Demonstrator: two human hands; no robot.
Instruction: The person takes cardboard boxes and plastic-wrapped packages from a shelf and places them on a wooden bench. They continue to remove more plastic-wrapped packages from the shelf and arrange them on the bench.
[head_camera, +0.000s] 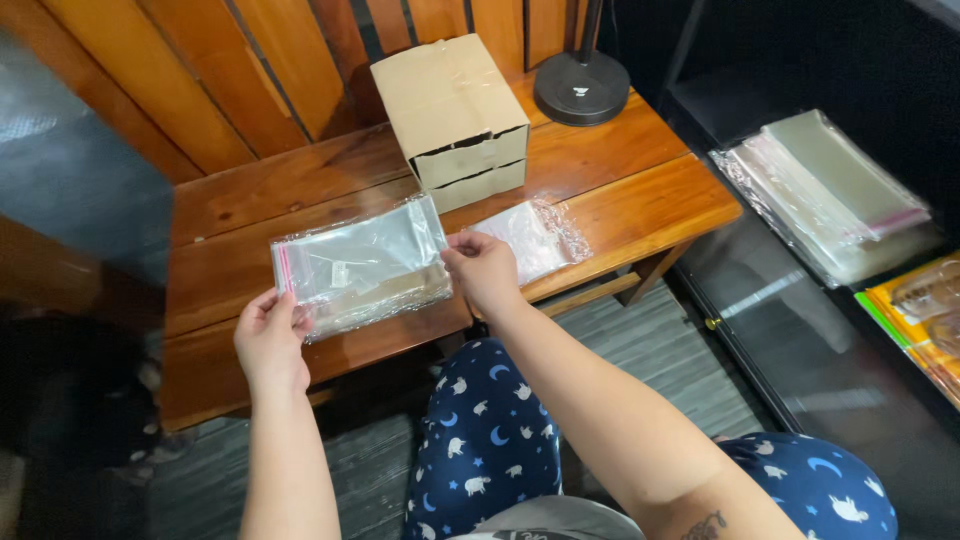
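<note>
Holding: your left hand and right hand pinch opposite ends of a clear plastic bag above the table front edge; cardboard box at back edge.

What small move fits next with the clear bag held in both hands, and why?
Probably lower the clear bag flat onto the wooden table. The left hand pinches its pink-striped end and the right hand the other, so it is stretched level just above the boards, beside a smaller clear bag.

Home packing corner — low wooden table, cardboard box, stacked clear bags on dark shelf, pyjama-clad knees.
</note>
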